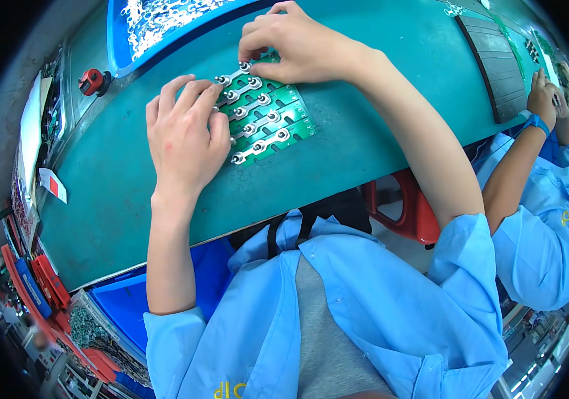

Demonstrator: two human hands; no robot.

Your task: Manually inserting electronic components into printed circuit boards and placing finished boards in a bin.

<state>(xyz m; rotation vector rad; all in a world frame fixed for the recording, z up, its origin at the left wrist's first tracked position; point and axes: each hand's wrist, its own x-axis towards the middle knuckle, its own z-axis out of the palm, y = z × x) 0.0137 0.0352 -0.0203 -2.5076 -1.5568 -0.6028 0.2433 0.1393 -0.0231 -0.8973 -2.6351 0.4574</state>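
"Green board [303,123]: where is it?"

"It lies on the bench [364,126], between my left hand [188,136] and my right hand [297,46]. A blue tub [121,65] with little silver pieces [154,23] is near its top."

"And my hands?"

"They are apart. The left one bends at the board's left edge. The right one reaches over its top, thumb and finger close to the top metal strip [234,73]. I can't tell if either one is pinching."

"How do I do this bit well?"

"I'd rest the left hand softly so the board can't slide. I'd work on one strip at a time, gently, and not bump its neighbours."

"How does the board look?"

"Shiny strips lie slanted across it in rows, with round ends and small pegs sticking up. Dark slots show at its right side."
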